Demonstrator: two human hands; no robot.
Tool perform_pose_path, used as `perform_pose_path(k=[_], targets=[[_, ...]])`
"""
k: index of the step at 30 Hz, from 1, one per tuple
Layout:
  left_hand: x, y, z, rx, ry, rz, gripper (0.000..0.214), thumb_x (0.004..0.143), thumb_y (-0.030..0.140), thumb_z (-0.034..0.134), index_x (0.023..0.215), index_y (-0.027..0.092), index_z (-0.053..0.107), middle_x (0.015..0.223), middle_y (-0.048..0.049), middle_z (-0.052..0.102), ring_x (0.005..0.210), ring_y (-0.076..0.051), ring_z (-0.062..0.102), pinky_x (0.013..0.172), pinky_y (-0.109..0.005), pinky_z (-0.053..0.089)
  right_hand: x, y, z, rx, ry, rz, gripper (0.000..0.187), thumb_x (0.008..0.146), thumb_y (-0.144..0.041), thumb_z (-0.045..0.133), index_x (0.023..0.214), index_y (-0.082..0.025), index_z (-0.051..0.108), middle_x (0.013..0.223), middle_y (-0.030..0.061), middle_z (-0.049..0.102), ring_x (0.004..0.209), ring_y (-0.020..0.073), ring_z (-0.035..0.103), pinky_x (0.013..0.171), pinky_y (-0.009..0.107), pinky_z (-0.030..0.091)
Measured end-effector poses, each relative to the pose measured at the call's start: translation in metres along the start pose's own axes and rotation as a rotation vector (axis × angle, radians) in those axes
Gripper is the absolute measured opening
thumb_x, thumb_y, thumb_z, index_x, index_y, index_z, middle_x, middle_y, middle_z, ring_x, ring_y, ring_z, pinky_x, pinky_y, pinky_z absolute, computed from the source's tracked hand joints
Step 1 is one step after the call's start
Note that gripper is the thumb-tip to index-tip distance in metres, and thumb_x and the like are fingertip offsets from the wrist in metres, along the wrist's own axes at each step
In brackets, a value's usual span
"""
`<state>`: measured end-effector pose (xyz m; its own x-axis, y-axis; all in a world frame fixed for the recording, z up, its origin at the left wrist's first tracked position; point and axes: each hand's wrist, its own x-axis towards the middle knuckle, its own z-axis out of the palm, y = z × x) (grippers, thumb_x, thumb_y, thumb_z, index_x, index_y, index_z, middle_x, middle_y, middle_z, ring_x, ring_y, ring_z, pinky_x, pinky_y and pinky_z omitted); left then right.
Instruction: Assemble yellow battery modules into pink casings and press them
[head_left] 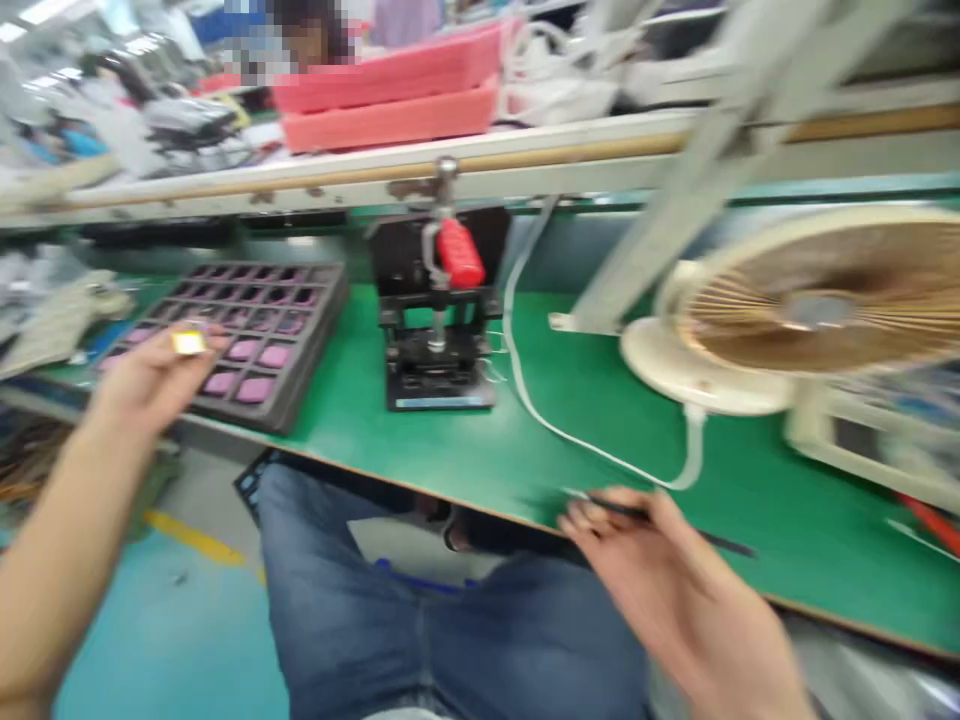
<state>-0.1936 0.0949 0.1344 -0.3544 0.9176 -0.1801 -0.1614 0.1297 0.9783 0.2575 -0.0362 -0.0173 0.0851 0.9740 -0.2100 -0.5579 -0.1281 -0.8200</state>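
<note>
My left hand (154, 375) is raised over the near corner of a dark compartment tray (319, 330) and pinches a small yellowish square part (188, 342) between its fingertips. The tray holds several pink pieces in its near compartments. My right hand (660, 560) rests at the front edge of the green bench mat (570, 420), its fingers closed on a thin dark stick-like tool (720, 543) that lies along the mat. A small black press with a red handle (459, 255) stands between the two hands, further back.
A cream desk fan (810, 310) lies tilted at the right, its white cable (555, 430) curving across the mat. Pink foam trays (390, 95) sit on the shelf rail above. Another person sits beyond the shelf. My blue jeans (420, 620) show below the bench.
</note>
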Motion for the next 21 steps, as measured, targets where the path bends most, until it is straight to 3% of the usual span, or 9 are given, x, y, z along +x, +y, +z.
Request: perform_pose_path(k=[3,6,10,13,16,21], targets=[[-0.036,-0.03,-0.006,-0.065,-0.087,-0.036,0.019,0.103,0.026,0.064,0.108,0.013,0.077,0.118,-0.0137,0.079,0.105,-0.026,0.077,0.097,-0.041,0.064,0.006,0.013,0.014,-0.182,-0.038,-0.131,0.03,0.097,-0.052,0.073,0.086,-0.027,0.082,0.108,0.0107,0.075,0.108,0.0284,0.074,0.093,0.039,0.066],[-0.072,-0.083,0.025,-0.196,-0.327,-0.157,0.033,0.095,0.035,0.078,0.122,0.015,0.077,0.129,-0.0171,0.078,0.112,-0.033,0.079,0.1,-0.046,0.064,-0.005,0.023,0.046,-0.384,-0.104,-0.233,0.028,0.103,-0.049,0.067,0.102,-0.025,0.081,0.106,0.0105,0.074,0.096,0.0248,0.073,0.083,0.035,0.064],[-0.119,-0.136,0.073,-0.268,-0.441,-0.227,0.045,0.086,0.03,0.091,0.127,0.019,0.076,0.129,-0.0157,0.08,0.108,-0.033,0.081,0.095,-0.046,0.067,-0.013,0.041,0.085,-0.69,-0.24,-0.311,0.028,0.108,-0.047,0.061,0.114,-0.025,0.075,0.085,0.004,0.069,0.071,0.0173,0.065,0.065,0.028,0.055],[-0.139,-0.157,0.092,-0.282,-0.451,-0.242,0.046,0.084,0.033,0.093,0.125,0.021,0.077,0.125,-0.0152,0.081,0.108,-0.03,0.081,0.091,-0.04,0.067,-0.01,0.055,0.094,-0.871,-0.295,-0.454,0.021,0.107,-0.039,0.064,0.118,-0.024,0.073,0.077,0.0005,0.065,0.065,0.0161,0.061,0.062,0.028,0.051],[-0.148,-0.168,0.1,-0.296,-0.421,-0.237,0.041,0.085,0.034,0.092,0.121,0.022,0.077,0.129,-0.0144,0.08,0.113,-0.027,0.079,0.095,-0.038,0.066,-0.007,0.064,0.089,-0.951,-0.301,-0.586,0.016,0.106,-0.031,0.064,0.119,-0.023,0.07,0.084,0.0015,0.07,0.065,0.0145,0.06,0.064,0.028,0.05],[-0.155,-0.182,0.099,-0.262,-0.414,-0.237,0.041,0.088,0.04,0.089,0.122,0.022,0.073,0.136,-0.0153,0.077,0.108,-0.029,0.081,0.101,-0.047,0.064,-0.007,0.071,0.078,-0.995,-0.375,-0.612,0.034,0.105,-0.029,0.067,0.139,-0.027,0.065,0.095,0.0035,0.075,0.068,0.0152,0.064,0.063,0.029,0.05]])
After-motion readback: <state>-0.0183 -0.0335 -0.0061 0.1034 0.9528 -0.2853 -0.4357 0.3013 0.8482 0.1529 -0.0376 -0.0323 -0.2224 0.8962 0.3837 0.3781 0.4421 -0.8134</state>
